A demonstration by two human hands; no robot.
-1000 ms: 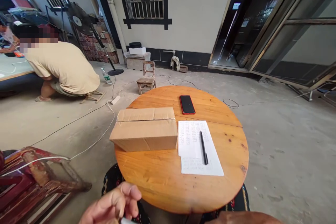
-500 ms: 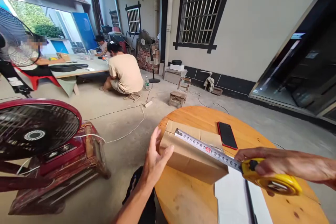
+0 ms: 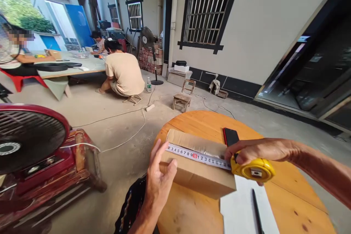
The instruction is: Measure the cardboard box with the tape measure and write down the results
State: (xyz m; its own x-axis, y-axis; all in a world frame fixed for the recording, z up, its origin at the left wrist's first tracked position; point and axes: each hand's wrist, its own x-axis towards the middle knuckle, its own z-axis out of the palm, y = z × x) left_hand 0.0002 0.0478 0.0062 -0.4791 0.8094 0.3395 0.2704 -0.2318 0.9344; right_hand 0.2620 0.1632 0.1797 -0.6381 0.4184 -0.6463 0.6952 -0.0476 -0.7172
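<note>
A brown cardboard box (image 3: 200,179) lies on the round wooden table (image 3: 298,197). My left hand (image 3: 159,181) is at its left end, thumb against the box and fingers around the end, fingertips beside the start of the tape. In my right hand (image 3: 255,151) is a yellow tape measure (image 3: 260,171), held at the right end of the box. Its numbered blade (image 3: 182,152) lies along the top of the box, with a red 10 near the middle. White paper (image 3: 241,204) with a black pen (image 3: 256,208) on it lies right of the box.
A phone (image 3: 230,136) lies behind the box, partly covered by my right hand. On the left a red fan (image 3: 35,146) stands on a wooden chair. Further off, people sit around a low table (image 3: 93,66); a small wooden chair (image 3: 182,98) stands beyond my table.
My right hand has moved left and brought the tape case up to the box's right end. The blade now lies flatter on the box. The phone has become partly hidden.
</note>
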